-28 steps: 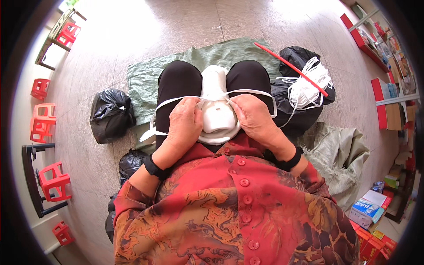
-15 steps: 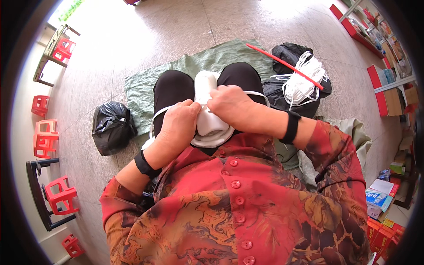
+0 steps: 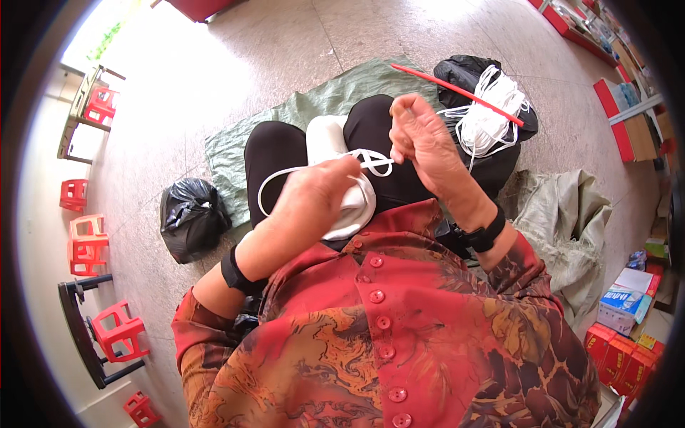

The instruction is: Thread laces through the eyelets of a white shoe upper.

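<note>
A long white object with a rounded far end lies between my knees; its exact kind I cannot make out. Above it, a flat white cord is looped, with part of it arching out to the left. My left hand is closed on the cord and hides the middle of the white object. Over my right thigh, my right hand pinches the cord between its fingertips, a short way from the left. The cord runs between both hands.
A bundle of white cord rests on a black bag at the right, with a red stick across it. Green sheeting lies beneath my legs. Another black bag sits left, and a pale sack right.
My right hand has moved right and up, away from the white object, with cord between its fingertips. My left hand has shifted right, and loops of cord now show between the hands.
</note>
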Available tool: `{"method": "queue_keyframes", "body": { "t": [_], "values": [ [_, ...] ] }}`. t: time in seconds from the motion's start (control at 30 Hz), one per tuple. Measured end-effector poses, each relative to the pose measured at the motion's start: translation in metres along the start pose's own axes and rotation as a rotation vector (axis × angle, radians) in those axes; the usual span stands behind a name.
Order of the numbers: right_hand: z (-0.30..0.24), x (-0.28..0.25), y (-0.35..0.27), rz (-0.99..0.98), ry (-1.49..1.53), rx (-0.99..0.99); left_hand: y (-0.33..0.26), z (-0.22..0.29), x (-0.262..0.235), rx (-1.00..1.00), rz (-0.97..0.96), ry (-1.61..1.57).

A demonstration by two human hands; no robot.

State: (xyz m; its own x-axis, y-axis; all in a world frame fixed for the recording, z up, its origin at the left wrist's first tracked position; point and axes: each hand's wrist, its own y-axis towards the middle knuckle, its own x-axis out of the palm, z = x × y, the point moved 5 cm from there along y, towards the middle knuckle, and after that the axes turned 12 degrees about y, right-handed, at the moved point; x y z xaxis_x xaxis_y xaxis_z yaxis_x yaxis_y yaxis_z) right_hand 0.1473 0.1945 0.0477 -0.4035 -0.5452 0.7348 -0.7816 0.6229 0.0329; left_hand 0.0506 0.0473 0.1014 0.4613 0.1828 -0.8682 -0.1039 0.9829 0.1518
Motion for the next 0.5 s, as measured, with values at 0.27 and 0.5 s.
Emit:
{"method": "queue_keyframes", "body": {
  "t": [0.27, 0.5],
  "values": [
    [0.033, -0.032, -0.013, 0.074, -0.059, 0.116, -0.009, -0.036, 0.010, -0.032, -0.087, 0.641],
    [0.043, -0.040, -0.020, 0.108, -0.041, 0.159, -0.012, -0.049, 0.022, -0.225, -0.049, 0.500]
  ]
}}
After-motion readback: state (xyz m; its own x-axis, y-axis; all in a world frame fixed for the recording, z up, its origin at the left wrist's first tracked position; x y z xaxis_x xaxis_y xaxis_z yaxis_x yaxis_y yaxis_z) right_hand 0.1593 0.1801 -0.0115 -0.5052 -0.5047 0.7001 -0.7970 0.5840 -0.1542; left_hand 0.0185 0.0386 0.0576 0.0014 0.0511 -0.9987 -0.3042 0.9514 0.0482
